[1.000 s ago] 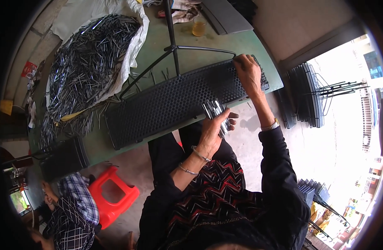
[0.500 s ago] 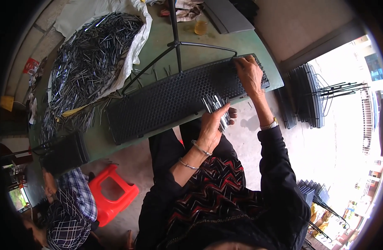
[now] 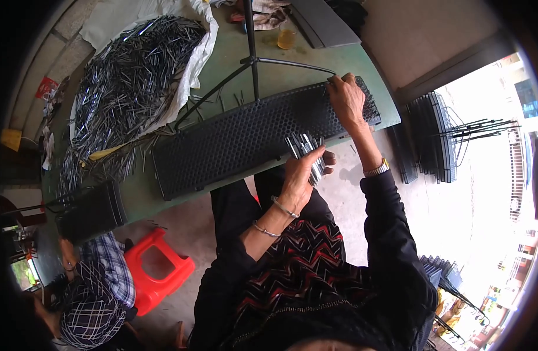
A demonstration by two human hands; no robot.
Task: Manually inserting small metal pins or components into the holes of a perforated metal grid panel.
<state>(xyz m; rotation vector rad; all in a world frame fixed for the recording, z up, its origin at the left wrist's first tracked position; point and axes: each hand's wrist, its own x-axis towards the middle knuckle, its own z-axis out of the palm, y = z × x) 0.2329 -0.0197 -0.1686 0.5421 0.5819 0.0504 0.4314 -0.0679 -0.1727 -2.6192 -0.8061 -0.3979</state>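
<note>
A black perforated metal panel (image 3: 234,131) lies slantwise on the green table (image 3: 234,44), with a black rod frame (image 3: 253,60) meeting its far edge. Over the panel's near edge, my left hand (image 3: 301,175) is closed round a bundle of thin, shiny metal strips (image 3: 307,153), their ends sticking up past the thumb. My right hand (image 3: 348,104) is at the panel's far right part, fingers bent and pinched together where the rod frame's right end meets the panel. Whatever sits between those fingertips is hidden.
A white sack (image 3: 207,47) spilling dark metal strips (image 3: 134,82) fills the table's left. A glass of yellow liquid (image 3: 286,39) stands at the back. A red stool (image 3: 160,269) and a person in a checked shirt (image 3: 108,266) are at lower left. Stacked black racks (image 3: 432,137) stand at right.
My right hand has shifted slightly, its fingers curling more at the rod's end. My left hand still grips the strips. The whole view has drifted a little.
</note>
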